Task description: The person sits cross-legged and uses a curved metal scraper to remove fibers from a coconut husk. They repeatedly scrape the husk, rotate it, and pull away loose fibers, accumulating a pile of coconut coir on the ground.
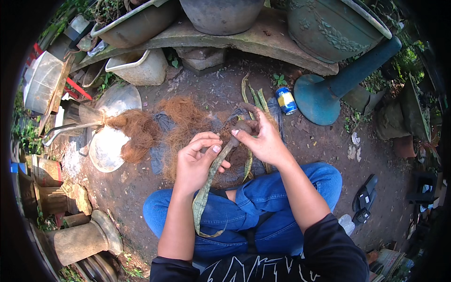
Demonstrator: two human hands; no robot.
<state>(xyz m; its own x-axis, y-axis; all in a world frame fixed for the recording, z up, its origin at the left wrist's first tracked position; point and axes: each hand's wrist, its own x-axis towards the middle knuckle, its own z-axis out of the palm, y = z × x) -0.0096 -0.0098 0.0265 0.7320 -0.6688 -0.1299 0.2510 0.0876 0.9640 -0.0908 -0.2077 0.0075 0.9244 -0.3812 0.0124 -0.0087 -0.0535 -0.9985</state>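
A long mottled green leaf, apparently of a snake plant (211, 176), slants across my lap with its curled, drying tip near my thigh. My right hand (264, 139) grips its base, where a soil-covered clump (243, 126) sits between thumb and fingers. The leaf runs through my left hand (197, 158), the thumb on one side and the lower fingers showing past the other. Whether the left index fingertip pinches anything small is hard to see. Beneath the hands, brown coconut fibre (183, 120) lies on a dark plastic sheet (156, 155). More long leaves (259, 98) lie just beyond my right hand.
A blue can (286, 101) stands beside a blue-green pedestal (317, 100). Leftward, fibre tied with a cord (135, 134) rests against a metal shovel blade (109, 151). Large planters (334, 31) stand on a concrete slab (225, 37) ahead. Black sandals (365, 197) lie at right.
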